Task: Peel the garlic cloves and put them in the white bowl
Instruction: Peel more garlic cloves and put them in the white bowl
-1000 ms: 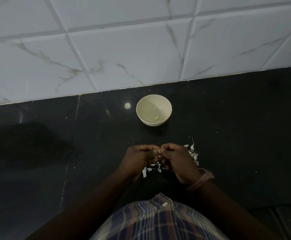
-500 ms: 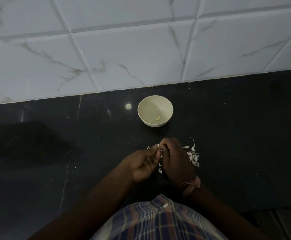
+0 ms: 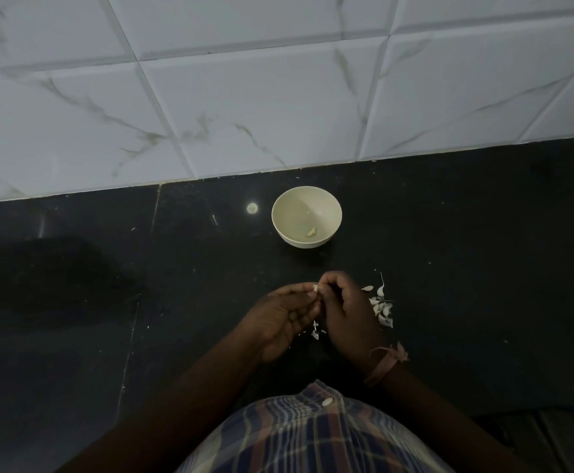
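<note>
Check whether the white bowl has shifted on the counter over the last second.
No. The white bowl sits at the same spot against the tiled wall's bottom edge and the light reflection on the counter; the slight offset in frame is camera motion.

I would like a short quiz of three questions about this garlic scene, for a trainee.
1. True or false: the white bowl holds one peeled piece.
2. The loose garlic cloves lie beside which hand? A) left hand B) right hand
3. Fill in: both hands pinch a small white ____.

Key: 1 true; 2 B; 3 clove.
</note>
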A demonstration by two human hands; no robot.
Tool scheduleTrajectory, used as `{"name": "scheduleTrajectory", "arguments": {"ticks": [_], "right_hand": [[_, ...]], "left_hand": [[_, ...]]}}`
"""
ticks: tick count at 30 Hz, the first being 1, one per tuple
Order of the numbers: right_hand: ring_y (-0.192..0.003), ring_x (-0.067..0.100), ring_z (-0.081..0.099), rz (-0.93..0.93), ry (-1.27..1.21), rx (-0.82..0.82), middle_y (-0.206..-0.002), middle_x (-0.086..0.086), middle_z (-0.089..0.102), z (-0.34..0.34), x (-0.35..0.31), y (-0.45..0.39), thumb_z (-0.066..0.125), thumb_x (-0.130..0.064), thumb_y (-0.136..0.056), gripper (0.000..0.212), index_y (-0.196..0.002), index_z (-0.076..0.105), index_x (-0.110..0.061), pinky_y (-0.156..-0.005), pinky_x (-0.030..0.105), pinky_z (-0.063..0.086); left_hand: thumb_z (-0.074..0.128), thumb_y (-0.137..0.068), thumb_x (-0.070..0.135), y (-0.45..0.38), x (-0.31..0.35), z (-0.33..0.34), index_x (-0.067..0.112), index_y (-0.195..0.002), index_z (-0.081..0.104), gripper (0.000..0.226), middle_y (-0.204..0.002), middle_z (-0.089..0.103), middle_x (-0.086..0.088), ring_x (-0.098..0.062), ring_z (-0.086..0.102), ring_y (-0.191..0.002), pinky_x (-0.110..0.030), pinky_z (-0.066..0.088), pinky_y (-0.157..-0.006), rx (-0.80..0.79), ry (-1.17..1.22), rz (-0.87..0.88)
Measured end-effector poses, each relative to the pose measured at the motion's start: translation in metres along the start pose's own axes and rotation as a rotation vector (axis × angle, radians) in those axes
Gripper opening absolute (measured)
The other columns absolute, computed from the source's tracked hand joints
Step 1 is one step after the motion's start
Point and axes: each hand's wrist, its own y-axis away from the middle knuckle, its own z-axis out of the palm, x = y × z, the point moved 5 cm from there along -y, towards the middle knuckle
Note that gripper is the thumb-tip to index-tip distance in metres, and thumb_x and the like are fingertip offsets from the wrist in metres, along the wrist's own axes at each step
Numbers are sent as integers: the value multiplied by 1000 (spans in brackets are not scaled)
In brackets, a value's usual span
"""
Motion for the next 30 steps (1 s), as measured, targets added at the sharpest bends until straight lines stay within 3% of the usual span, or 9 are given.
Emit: {"name": "scheduleTrajectory", "arguments": {"ticks": [3, 8, 13, 17, 21, 25, 30], "right_hand": [[-74, 15, 62, 180, -212, 33, -81, -1, 67, 0, 7, 0, 57, -19, -99, 14, -89, 63, -27, -71, 43, 53], [-80, 16, 71, 179, -121, 84, -87, -3, 73, -6, 5, -1, 58, -8, -98, 21, -93, 70, -25, -76, 47, 60], [-83, 6, 67, 149, 14, 60, -88, -8, 70, -5, 0, 2, 50, -1, -89, 29, -85, 69, -22, -79, 29, 54], [-83, -3, 65, 114, 27, 40, -89, -10, 71, -2, -7, 2, 63, -6, -91, 18, -90, 71, -21, -73, 9, 47], [-86, 2, 66, 49, 65, 45, -90, -12, 70, -1, -8, 2, 72, -16, -89, 9, -88, 73, -26, -78, 20, 52], [-82, 2, 67, 89, 50, 43, -85, -9, 70, -2, -8, 3, 72, -17, -88, 8, -85, 71, -24, -77, 25, 55], [-77, 5, 65, 112, 96, 6, -83, -7, 69, -1, -9, 6, 69, -29, -87, 4, -85, 68, -25, -72, 31, 56]], "left_hand": [[59, -95, -4, 1, 3, 2, -3, -112, 69, 19, -97, 75, -14, -16, 73, -83, -22, 61, -70, -4, 26, 16], [59, -97, -1, 2, 5, 2, 0, -100, 68, 10, -91, 76, -15, -17, 75, -78, -23, 62, -70, 27, 68, 32], [61, -97, 3, 2, 1, -5, 3, -97, 69, 8, -86, 75, -12, -14, 73, -74, -21, 62, -68, 98, 106, 11], [63, -97, 5, 3, 1, -7, 3, -96, 70, 8, -81, 74, -9, -11, 71, -66, -18, 59, -59, 124, 125, -2], [60, -97, 2, 4, 1, -4, 1, -96, 69, 8, -83, 72, -10, -9, 69, -68, -16, 59, -63, 117, 112, 40], [61, -95, -1, 4, 0, -5, -3, -103, 66, 10, -89, 72, -14, -13, 72, -73, -19, 60, -67, 108, 86, 100], [64, -92, -4, 14, 0, -4, -2, -97, 69, 7, -90, 76, -15, -17, 75, -76, -22, 60, -67, 113, 13, 188]]}}
